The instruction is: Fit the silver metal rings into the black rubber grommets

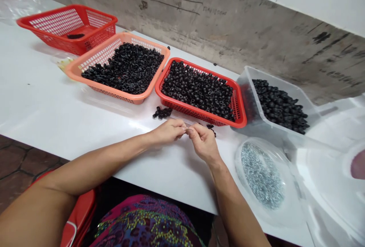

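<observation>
A tiny piece (186,129), too small to be identified, is pinched between the fingertips of the left hand (170,130) and the right hand (204,142), above the white table (171,174). Loose black parts (162,112) are scattered just beyond, before a red basket (242,115) filled with hollow black caps (196,89). This is flanked by a peach basket (114,92) and a clear plastic tub (251,100), while silvery bits (262,178) are held near the right forearm.

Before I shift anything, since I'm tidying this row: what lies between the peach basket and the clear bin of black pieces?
The red basket, full of black pieces, stands between peach basket and clear bin; the head view shows it.
</observation>
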`<action>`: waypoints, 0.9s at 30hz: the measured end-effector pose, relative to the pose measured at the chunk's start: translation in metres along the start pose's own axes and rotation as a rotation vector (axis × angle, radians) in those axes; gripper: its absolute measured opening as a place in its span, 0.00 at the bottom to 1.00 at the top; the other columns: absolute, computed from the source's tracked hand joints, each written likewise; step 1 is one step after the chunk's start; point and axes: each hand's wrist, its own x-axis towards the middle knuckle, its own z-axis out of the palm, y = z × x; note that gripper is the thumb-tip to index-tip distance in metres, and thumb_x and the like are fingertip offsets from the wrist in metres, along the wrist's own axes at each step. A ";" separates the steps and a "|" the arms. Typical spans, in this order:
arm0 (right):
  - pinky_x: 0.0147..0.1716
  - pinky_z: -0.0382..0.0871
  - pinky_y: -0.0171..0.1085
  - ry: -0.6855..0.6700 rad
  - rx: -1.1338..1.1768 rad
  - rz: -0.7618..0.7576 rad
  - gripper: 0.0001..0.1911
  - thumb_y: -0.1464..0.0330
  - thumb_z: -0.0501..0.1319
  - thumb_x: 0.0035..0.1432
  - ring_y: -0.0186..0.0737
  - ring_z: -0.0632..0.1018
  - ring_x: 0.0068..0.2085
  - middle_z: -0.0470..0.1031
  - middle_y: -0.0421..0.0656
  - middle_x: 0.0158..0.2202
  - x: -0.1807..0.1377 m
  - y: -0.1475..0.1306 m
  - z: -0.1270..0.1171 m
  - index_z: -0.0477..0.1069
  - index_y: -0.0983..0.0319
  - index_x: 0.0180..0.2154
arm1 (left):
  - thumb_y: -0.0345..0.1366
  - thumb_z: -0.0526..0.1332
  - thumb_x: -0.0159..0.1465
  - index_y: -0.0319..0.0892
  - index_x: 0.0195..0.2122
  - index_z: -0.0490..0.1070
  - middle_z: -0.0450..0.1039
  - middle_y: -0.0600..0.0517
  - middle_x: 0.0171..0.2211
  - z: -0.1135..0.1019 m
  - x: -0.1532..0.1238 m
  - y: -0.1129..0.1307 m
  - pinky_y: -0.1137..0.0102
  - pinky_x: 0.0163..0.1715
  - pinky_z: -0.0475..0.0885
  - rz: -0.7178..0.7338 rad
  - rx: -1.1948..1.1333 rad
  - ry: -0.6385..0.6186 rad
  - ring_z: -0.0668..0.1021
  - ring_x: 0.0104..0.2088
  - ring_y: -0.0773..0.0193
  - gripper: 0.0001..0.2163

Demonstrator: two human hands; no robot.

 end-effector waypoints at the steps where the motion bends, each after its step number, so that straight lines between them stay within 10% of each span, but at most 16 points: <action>1: 0.29 0.60 0.38 0.002 -0.030 -0.019 0.16 0.64 0.55 0.65 0.38 0.68 0.28 0.67 0.40 0.23 0.000 0.000 0.000 0.68 0.61 0.25 | 0.30 0.54 0.62 0.41 0.23 0.61 0.58 0.59 0.18 0.000 0.000 0.001 0.74 0.18 0.49 -0.047 -0.060 -0.011 0.58 0.17 0.74 0.10; 7: 0.33 0.62 0.39 0.019 -0.062 -0.083 0.14 0.64 0.57 0.64 0.40 0.69 0.30 0.70 0.42 0.25 0.000 -0.001 -0.001 0.72 0.60 0.27 | 0.28 0.55 0.59 0.40 0.22 0.61 0.60 0.58 0.18 -0.001 0.000 0.001 0.73 0.15 0.47 -0.145 -0.237 -0.048 0.58 0.14 0.75 0.08; 16: 0.22 0.59 0.35 -0.164 0.587 0.462 0.32 0.40 0.56 0.57 0.34 0.67 0.20 0.68 0.40 0.17 0.003 0.012 0.004 0.72 0.62 0.22 | 0.31 0.55 0.63 0.41 0.26 0.63 0.62 0.58 0.21 0.002 -0.002 -0.001 0.73 0.26 0.59 0.217 0.143 0.137 0.64 0.23 0.70 0.08; 27: 0.27 0.59 0.35 -0.156 0.515 0.288 0.23 0.48 0.68 0.50 0.34 0.66 0.26 0.68 0.37 0.21 0.002 0.014 -0.005 0.72 0.61 0.23 | 0.32 0.55 0.65 0.40 0.28 0.65 0.63 0.57 0.24 -0.003 0.002 -0.003 0.73 0.31 0.64 0.254 0.282 0.086 0.66 0.27 0.69 0.08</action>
